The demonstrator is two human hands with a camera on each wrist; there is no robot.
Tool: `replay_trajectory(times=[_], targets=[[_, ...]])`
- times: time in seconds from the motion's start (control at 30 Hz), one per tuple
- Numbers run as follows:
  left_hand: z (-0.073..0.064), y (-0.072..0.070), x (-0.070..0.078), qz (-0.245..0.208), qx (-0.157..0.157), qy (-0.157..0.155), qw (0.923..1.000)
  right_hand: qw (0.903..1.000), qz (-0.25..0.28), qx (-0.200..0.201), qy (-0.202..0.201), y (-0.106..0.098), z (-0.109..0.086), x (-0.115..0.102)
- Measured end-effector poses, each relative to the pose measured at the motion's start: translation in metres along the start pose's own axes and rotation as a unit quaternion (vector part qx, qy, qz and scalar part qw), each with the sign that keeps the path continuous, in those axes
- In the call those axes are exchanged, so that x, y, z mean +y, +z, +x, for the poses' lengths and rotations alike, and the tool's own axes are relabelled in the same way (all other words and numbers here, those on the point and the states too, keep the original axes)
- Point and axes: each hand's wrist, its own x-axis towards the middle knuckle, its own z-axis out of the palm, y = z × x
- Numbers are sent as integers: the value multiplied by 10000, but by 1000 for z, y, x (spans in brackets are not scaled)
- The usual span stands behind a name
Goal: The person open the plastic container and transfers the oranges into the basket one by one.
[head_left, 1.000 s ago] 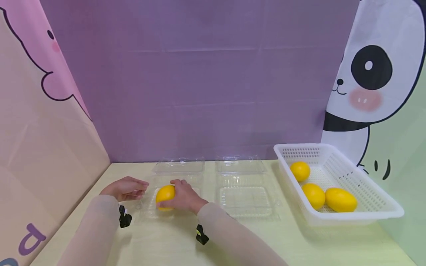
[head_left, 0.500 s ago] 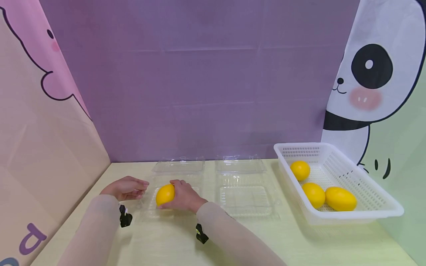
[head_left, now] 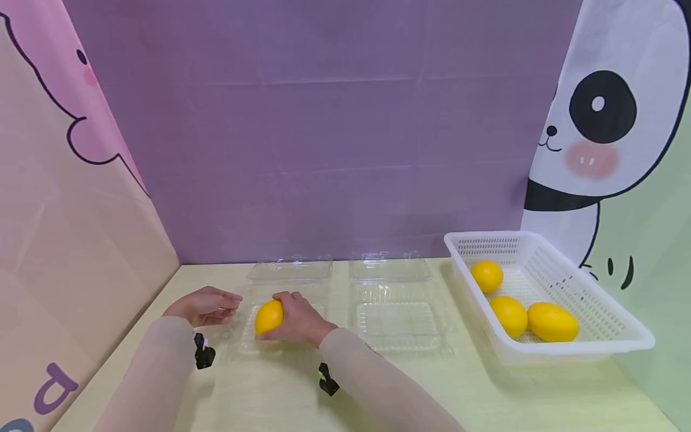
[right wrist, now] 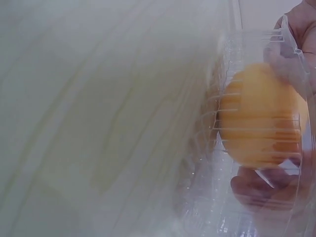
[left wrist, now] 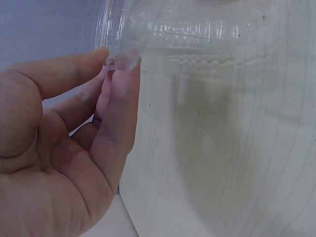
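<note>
My right hand (head_left: 302,321) grips a yellow lemon (head_left: 268,318) inside the base of the left clear plastic clamshell box (head_left: 290,273), whose lid lies folded back. Through the box's ribbed wall (right wrist: 212,192) in the right wrist view, the lemon (right wrist: 256,118) shows between fingers and thumb. At the box's left side is my left hand (head_left: 207,306). In the left wrist view its thumb and fingers (left wrist: 123,98) pinch a clear plastic edge of that box.
A second clear clamshell box (head_left: 399,324) lies open to the right with nothing in it. Further right, a white perforated basket (head_left: 604,345) holds three lemons (head_left: 553,322). A purple backdrop (head_left: 345,150) closes off the table's far edge (head_left: 216,264).
The lemon and my right hand's fingers have shifted very slightly to the right within the box. My left hand stays in place.
</note>
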Motion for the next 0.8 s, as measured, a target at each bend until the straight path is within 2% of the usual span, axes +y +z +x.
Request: replay_trajectory(times=[0.53, 0.8], targets=[[-1, 0, 2, 24, -69, 35, 10000, 9996, -46, 204, 177, 1, 1, 1], [-4, 1, 4, 57, -97, 49, 9999, 9993, 157, 202, 256, 1, 2, 2]])
